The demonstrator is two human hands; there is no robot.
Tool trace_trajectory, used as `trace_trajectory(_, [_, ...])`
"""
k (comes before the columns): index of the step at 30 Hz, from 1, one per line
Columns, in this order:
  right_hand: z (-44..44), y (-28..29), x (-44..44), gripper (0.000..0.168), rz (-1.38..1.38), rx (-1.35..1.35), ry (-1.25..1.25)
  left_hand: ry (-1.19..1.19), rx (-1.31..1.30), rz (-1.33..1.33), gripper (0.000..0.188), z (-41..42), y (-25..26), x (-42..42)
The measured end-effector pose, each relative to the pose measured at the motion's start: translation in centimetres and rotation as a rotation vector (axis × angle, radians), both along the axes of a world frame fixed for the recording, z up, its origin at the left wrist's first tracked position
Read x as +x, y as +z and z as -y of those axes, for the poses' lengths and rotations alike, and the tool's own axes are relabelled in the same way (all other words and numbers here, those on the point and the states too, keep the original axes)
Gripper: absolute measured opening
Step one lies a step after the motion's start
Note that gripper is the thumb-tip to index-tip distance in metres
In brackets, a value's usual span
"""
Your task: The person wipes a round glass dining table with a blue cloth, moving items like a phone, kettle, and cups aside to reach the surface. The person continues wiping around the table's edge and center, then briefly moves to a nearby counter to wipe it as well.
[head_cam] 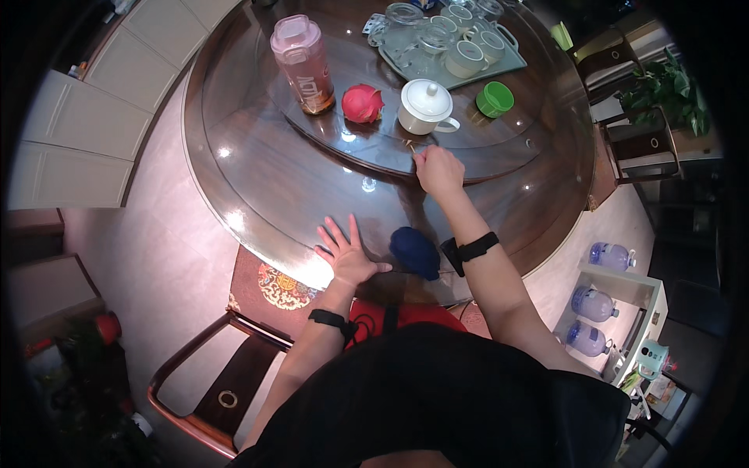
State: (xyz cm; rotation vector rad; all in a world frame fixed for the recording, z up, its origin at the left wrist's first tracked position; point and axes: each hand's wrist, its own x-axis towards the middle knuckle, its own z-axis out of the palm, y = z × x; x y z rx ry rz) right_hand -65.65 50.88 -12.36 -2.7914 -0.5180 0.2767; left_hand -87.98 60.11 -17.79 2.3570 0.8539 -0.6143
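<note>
My right hand (pixel 440 168) grips a thin gold-coloured utensil (pixel 411 147), with its tip pointing away over the near edge of the lazy Susan (pixel 374 153). What kind of utensil it is cannot be told at this size. Just beyond the tip stands a white lidded ceramic cup (pixel 425 111), its handle on the right. A pink dragon fruit (pixel 361 104) lies left of the cup, and a green plastic tub (pixel 495 100) sits to its right. My left hand (pixel 349 253) rests with fingers spread at the near part of the dark wooden table (pixel 281 193). A crumpled dark-blue cloth (pixel 414 253) lies between my arms.
A pink translucent bottle (pixel 304 67) stands left of the dragon fruit. Behind the cup, a tray (pixel 404 73) bears several upturned mugs and glass vessels. A wooden chair (pixel 234 374) is at lower left. Large water bottles (pixel 594 303) stand on the right, some inside a cabinet.
</note>
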Motion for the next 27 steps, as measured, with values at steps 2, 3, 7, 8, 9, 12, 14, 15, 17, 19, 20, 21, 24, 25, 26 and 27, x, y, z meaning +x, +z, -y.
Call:
trace_trajectory(2, [0.0, -0.4, -0.3, 0.025, 0.041, 0.033, 0.027, -0.001, -0.003, -0.011, 0.146, 0.0, 0.0, 0.0])
trace_trajectory(3, [-0.1, -0.6, -0.6, 0.025, 0.078, 0.082, 0.03, 0.001, -0.006, -0.017, 0.146, 0.0, 0.1, 0.0])
trace_trajectory(7, [-1.6, -0.6, -0.7, 0.024, 0.176, 0.199, -0.043, 0.001, -0.02, -0.032, 0.145, -0.2, 0.6, 0.0])
trace_trajectory(8, [-2.1, -0.4, -0.6, 0.024, 0.169, 0.183, -0.053, 0.003, -0.024, -0.039, 0.145, -0.1, 0.7, 0.0])
trace_trajectory(9, [-2.6, -0.2, -0.5, 0.024, 0.163, 0.167, -0.067, 0.002, -0.026, -0.045, 0.145, -0.2, 0.8, 0.1])
trace_trajectory(12, [-3.5, -0.6, 0.2, 0.024, 0.165, 0.117, -0.078, 0.0, -0.036, -0.053, 0.145, -0.3, 0.8, -0.1])
trace_trajectory(14, [-3.7, -1.0, 0.6, 0.024, 0.174, 0.061, -0.066, 0.001, -0.03, -0.044, 0.148, -0.3, 0.2, -0.1])
trace_trajectory(15, [-3.7, -1.2, 0.7, 0.024, 0.178, 0.024, -0.054, 0.001, -0.026, -0.041, 0.149, -0.3, 0.2, 0.0])
trace_trajectory(17, [-3.4, -1.8, 0.8, 0.024, 0.197, -0.01, -0.023, 0.001, -0.03, -0.047, 0.149, -0.3, 0.2, 0.0])
trace_trajectory(19, [-2.9, -2.1, 0.3, 0.024, 0.225, -0.004, 0.018, 0.001, -0.034, -0.05, 0.149, -0.4, 0.4, -0.1])
trace_trajectory(20, [-2.3, -2.1, 0.0, 0.024, 0.197, 0.027, 0.019, -0.002, -0.034, -0.05, 0.149, -0.4, 0.4, -0.1])
trace_trajectory(21, [-1.9, -1.6, -0.6, 0.024, 0.167, 0.059, 0.025, -0.001, -0.035, -0.053, 0.149, -0.4, 0.4, -0.2])
trace_trajectory(24, [0.4, -1.3, -2.0, 0.025, 0.035, 0.267, -0.075, -0.007, -0.036, -0.066, 0.149, -0.5, 0.2, -0.1])
trace_trajectory(25, [1.6, -1.3, -2.1, 0.026, -0.012, 0.356, -0.135, -0.017, -0.034, -0.073, 0.149, -0.4, 0.4, 0.0])
trace_trajectory(26, [3.4, -3.2, -1.7, 0.02, -0.005, 0.504, -0.138, -0.029, -0.031, -0.079, 0.149, -0.3, 0.6, 0.1])
trace_trajectory(27, [4.3, -3.1, -2.1, 0.018, -0.124, 0.612, -0.218, -0.034, -0.027, -0.088, 0.149, -0.3, 0.6, 0.1])
